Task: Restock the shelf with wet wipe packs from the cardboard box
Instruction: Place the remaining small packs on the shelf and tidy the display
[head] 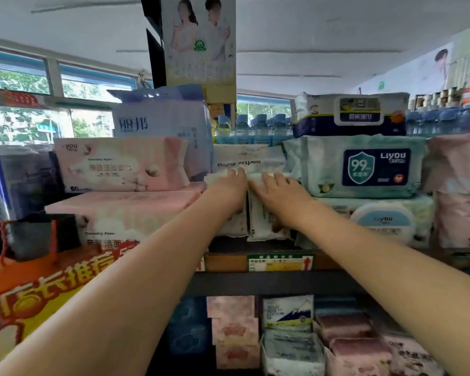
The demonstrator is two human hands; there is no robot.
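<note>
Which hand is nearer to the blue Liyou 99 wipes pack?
Right. The right hand rests on white packs just left of the Liyou 99 pack; the left hand lies farther left, beside the right.

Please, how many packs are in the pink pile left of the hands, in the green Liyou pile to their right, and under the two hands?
Pink packs: 2
Green Liyou packs: 2
White packs under the left hand and right hand: 2
Total: 6
</note>
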